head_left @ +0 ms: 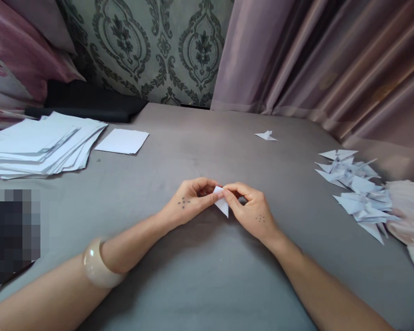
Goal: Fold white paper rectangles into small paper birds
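Note:
Between my two hands is a small folded piece of white paper [222, 208], its pointed end hanging down toward me. My left hand [190, 200] pinches its left side, thumb in front and fingers curled behind. On the upper right edge, the thumb and forefinger of my right hand [252, 208] close on the same paper. The thumbs almost meet near its top. Both hands are just above the grey cloth surface [207, 285]. The paper's back and some fingertips are hidden.
At the left lies a loose stack of white sheets [51, 142], with a smaller pile of square paper [123, 141] beside it. One folded paper piece [267, 135] rests at the back. Several folded paper pieces [359, 184] are heaped at the right, near a pale cloth [409, 207].

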{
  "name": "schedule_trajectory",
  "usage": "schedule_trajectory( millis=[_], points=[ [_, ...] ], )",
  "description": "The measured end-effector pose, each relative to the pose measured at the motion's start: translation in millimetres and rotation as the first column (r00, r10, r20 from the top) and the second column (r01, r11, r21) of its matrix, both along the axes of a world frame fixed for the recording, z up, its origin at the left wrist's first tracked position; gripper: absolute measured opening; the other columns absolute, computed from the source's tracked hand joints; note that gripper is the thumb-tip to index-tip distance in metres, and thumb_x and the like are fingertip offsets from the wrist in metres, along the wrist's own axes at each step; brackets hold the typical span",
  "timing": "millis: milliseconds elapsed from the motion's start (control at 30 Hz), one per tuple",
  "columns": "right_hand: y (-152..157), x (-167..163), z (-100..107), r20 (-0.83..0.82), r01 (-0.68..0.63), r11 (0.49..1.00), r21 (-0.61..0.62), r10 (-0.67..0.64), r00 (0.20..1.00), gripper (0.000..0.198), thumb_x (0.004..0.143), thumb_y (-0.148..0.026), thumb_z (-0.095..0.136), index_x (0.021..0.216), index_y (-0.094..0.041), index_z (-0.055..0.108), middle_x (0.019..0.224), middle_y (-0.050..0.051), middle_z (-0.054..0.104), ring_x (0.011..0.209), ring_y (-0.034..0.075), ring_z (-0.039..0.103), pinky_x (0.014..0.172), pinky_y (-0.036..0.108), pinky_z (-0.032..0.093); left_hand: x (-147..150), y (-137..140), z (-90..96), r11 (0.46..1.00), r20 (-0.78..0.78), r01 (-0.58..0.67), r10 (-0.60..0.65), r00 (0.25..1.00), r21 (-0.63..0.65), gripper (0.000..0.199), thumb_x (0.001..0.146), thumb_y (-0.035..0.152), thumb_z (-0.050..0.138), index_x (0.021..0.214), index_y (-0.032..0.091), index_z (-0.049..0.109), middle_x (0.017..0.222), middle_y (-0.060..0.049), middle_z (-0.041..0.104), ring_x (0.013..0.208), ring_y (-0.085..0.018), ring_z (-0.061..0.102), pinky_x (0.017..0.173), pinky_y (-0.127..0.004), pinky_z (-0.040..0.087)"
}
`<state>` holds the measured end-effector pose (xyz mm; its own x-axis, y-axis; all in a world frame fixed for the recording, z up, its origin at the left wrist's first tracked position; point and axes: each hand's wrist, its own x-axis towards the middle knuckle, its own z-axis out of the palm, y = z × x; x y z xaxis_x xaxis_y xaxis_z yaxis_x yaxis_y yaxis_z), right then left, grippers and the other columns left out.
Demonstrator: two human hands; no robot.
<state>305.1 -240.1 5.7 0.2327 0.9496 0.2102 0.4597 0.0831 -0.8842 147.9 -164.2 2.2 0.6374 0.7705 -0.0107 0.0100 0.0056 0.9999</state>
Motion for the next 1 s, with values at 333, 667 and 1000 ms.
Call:
schedule_trajectory(
  millis=[333,667,1000],
  points=[
    [2.0,-4.3,6.1,-0.295,-0.004,0.997,-0.081,-0.020,0.955,0.029,0.075,-0.039,0.072,0.095,-0.020,0.064,0.091,0.005,0.071,0.083,0.017,0.066,0.075,0.031,0.052,4.0,1.6,-1.2,0.940,0.250,-0.085,0.174,0.952,-0.331,0.025,0.068,0.026,0.083,0.078,0.016,0.063,0.074,0.002,0.069,0.070,-0.009,0.061,0.070,-0.020,0.046],
    [-0.5,-1.9,9.8,-0.124,0.059,0.998,0.040,-0.053,0.991,0.016,0.076,-0.025,0.068,0.091,-0.022,0.066,0.085,0.001,0.070,0.074,0.014,0.062,0.073,0.030,0.052,4.3,-5.5,-3.4,0.994,0.161,-0.040,0.056,0.985,-0.100,0.027,0.075,0.024,0.077,0.094,0.017,0.059,0.090,-0.001,0.064,0.084,-0.011,0.061,0.073,-0.022,0.049],
    [-3.1,-3.8,3.6,-0.017,0.088,0.974,0.208,-0.086,0.996,0.023,0.080,-0.025,0.068,0.093,-0.025,0.049,0.080,-0.003,0.065,0.074,0.013,0.063,0.074,0.029,0.052,5.1,-11.9,-6.0,0.982,0.216,-0.107,0.071,0.974,0.157,0.012,0.081,0.022,0.071,0.089,0.018,0.064,0.087,-0.003,0.066,0.078,-0.012,0.062,0.075,-0.027,0.053]
  ],
)
